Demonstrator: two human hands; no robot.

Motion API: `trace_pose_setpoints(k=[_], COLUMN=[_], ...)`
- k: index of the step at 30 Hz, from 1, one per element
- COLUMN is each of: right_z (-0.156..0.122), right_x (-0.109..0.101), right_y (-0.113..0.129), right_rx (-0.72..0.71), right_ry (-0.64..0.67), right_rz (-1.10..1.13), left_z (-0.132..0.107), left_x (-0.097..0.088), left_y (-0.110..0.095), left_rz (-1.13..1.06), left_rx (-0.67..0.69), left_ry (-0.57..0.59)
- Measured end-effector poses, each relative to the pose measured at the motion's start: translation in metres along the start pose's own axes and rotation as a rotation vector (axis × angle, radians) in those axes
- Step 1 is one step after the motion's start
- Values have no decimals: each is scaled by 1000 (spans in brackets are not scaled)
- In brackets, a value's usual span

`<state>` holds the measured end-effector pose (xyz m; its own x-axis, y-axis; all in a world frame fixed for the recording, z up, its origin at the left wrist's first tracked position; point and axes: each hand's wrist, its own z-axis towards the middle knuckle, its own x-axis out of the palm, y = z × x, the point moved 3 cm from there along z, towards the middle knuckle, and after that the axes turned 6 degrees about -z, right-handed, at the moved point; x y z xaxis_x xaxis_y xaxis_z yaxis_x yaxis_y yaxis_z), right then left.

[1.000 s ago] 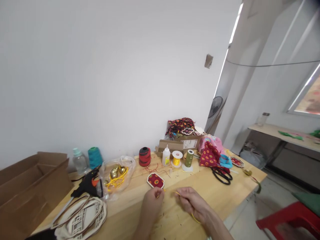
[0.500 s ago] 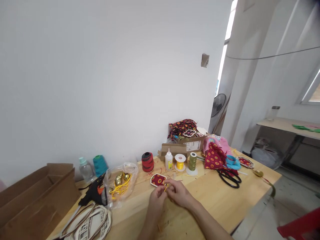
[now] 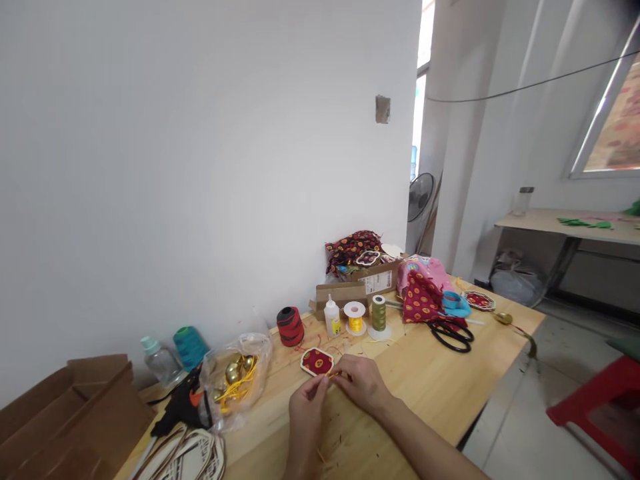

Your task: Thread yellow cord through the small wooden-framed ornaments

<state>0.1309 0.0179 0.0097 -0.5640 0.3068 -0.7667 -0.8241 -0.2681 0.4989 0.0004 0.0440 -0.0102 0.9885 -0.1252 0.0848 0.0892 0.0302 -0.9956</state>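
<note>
Closer together than in the earlier view: left hand (image 3: 306, 407) and right hand (image 3: 361, 383), both drawn in over the wooden tabletop (image 3: 440, 380). Grip state: both hands pinched on a short length of yellow cord (image 3: 334, 375), thumbs and fingers closed, hands just apart. Cord location: just beside the lower right edge of a white-bordered red patterned fabric ornament (image 3: 317, 361), lying flat on the table. Link between cord and ornament: too small to tell. Behind the ornament: red-and-black thread cone (image 3: 290, 326), glue bottle (image 3: 332, 318), yellow wire spool (image 3: 355, 321), olive thread spool (image 3: 379, 313). Left of the hands: clear plastic bag (image 3: 253, 360) of brass bells (image 3: 233, 373), beside a hot glue gun (image 3: 183, 407). Farther right: black-handled scissors (image 3: 450, 337).
</note>
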Motion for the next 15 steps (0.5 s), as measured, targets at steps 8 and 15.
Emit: trace_pose_setpoints(k=[8,15], right_z=[-5,-7], right_x=[1,5], right_y=[4,1], right_rx=[5,28], right_ry=[-48,-41], right_rz=[27,21], left_z=[1,-1], left_x=[-1,4], left_y=[4,7], left_rz=[-44,-5], left_rx=[22,35], left_ry=[-28,-15])
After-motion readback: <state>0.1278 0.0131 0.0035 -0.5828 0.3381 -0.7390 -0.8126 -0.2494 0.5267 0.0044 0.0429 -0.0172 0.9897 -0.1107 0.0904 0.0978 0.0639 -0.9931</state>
